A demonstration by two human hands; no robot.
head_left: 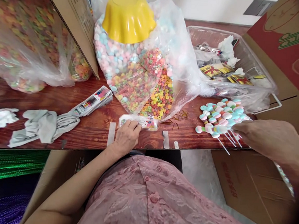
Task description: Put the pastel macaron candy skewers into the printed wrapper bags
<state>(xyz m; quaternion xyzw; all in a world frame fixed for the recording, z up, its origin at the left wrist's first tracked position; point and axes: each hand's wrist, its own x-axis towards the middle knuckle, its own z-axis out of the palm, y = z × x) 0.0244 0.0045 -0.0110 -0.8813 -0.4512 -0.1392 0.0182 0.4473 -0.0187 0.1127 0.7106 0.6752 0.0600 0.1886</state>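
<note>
My left hand (pixel 127 136) rests at the table's front edge, its fingers curled down on a small stack of printed plastic bags (pixel 150 123). Over on the right, my right hand (pixel 269 137) reaches to a pile of candy skewers (pixel 220 116), pastel marshmallow-like pieces on white sticks. Its fingers are pressed together at the pile's right side, and what is between them is hidden. Just beyond my left hand lies a large clear bag of candy (pixel 136 86), with ring-shaped pieces at its open front. Gold twist ties (pixel 179 116) are scattered to the right of the stack.
A yellow bowl (pixel 129 15) sits upside down on the candy bag. Behind the skewers stands a clear plastic bin (pixel 265 74) of wrapped packets. More printed bags (pixel 93 100) and a grey cloth (pixel 43 126) lie left. Cardboard boxes (pixel 76 23) flank the table.
</note>
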